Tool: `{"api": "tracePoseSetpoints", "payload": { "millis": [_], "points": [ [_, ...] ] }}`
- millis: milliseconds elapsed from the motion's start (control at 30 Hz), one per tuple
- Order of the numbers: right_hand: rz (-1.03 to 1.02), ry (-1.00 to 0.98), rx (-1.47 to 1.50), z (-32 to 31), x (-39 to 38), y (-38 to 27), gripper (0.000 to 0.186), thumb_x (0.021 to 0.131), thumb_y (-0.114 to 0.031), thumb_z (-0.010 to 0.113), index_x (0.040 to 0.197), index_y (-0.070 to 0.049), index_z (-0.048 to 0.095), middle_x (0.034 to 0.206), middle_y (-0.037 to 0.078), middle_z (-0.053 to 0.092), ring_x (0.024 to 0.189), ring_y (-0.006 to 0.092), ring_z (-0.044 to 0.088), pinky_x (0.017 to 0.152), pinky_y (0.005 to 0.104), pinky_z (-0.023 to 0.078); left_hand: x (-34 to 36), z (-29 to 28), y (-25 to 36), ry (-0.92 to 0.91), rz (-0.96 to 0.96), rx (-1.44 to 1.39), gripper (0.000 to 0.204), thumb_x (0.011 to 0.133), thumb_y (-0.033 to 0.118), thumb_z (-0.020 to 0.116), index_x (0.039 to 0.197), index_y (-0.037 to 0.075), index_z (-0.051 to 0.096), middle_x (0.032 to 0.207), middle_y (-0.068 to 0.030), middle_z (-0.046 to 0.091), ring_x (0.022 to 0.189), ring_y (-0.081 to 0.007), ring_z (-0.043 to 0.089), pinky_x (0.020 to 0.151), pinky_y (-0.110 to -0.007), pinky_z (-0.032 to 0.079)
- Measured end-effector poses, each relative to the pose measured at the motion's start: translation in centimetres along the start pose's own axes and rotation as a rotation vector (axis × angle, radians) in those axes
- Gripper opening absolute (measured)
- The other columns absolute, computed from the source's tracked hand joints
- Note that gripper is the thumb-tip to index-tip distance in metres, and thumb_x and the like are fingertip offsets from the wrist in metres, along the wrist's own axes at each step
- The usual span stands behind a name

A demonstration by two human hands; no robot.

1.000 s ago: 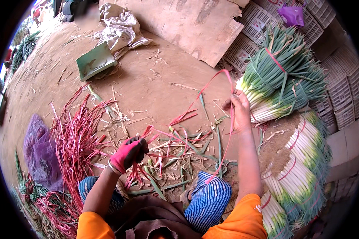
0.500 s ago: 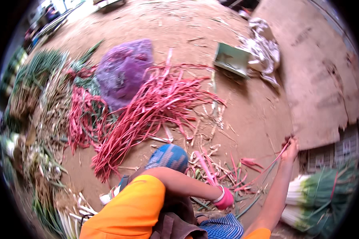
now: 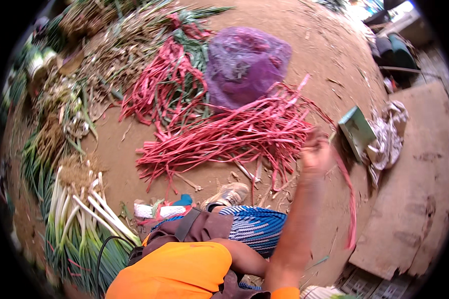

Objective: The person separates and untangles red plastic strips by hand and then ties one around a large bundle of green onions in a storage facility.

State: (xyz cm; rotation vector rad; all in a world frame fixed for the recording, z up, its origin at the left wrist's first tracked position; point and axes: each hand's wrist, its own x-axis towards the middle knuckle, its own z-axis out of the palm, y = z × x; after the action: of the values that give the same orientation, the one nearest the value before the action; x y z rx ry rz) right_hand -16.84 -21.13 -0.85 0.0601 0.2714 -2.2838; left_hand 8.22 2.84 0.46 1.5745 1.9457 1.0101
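Note:
My right hand is stretched out at the right end of a pile of red plastic strips. It is smeared by motion, with its fingers curled in, and a loose red plastic strip trails from beside it down toward the lower right. The strip appears to be gripped, though the fingertips are blurred. My left forearm passes behind the right one, which hides the left hand. Beyond the pile sits a purple plastic bag. More red strips, mixed with green ones, lie to its left.
Leeks with white stems lie at lower left, and heaped stalks at far left. At right are a green box-like piece, a crumpled pale cloth and a flat brown board. A white-stemmed bundle shows at the bottom edge.
My view has swung left. The right hand has moved from beside the board to the strip pile. The left hand, seen earlier in a pink covering near the ground, is now hidden.

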Motion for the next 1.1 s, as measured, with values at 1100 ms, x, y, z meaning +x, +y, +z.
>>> {"api": "tracePoseSetpoints", "payload": {
  "millis": [1100],
  "points": [
    [0.019, 0.129, -1.655, 5.8, -3.7, 5.0, 0.034, 0.090, -0.015, 0.052, 0.120, 0.001, 0.050, 0.109, 0.011, 0.059, 0.094, 0.0162, 0.060, 0.082, 0.0287, 0.048, -8.8, -3.1, -3.2, -0.229, -0.151, -0.075, 0.035, 0.079, 0.027, 0.055, 0.111, 0.016, 0.062, 0.110, -0.0145, 0.061, 0.112, -0.0321, 0.051, 0.093, -0.041, 0.041]
  ]
}}
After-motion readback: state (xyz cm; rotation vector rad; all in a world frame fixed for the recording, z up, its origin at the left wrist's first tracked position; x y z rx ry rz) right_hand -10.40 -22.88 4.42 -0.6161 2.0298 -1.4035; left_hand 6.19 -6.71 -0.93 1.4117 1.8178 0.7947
